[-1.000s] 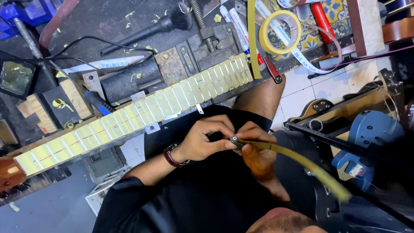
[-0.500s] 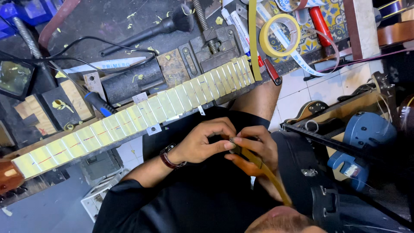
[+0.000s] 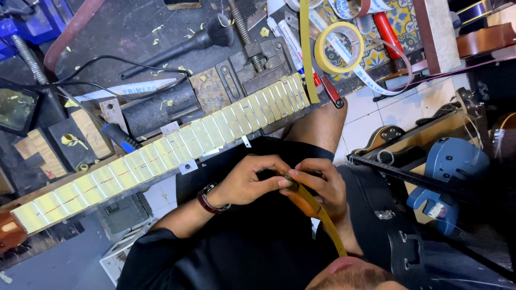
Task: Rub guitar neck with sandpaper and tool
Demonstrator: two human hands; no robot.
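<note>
Olive-yellow thin flat strip (image 3: 321, 215) sits in your lap, long axis running from your pinching fingertips diagonally down toward your chin. Your left hand (image 3: 248, 180) and right hand (image 3: 318, 185) both pinch its upper end. A second ago it slanted flatter, rightward

One head-worn camera looks steeply down from close above the person's lap, facing the desk (image 3: 134, 32) edge, which runs slantwise across the upper frame. The person's own chin shows at the bottom edge, tiled floor (image 3: 398, 107) to the right.
</note>
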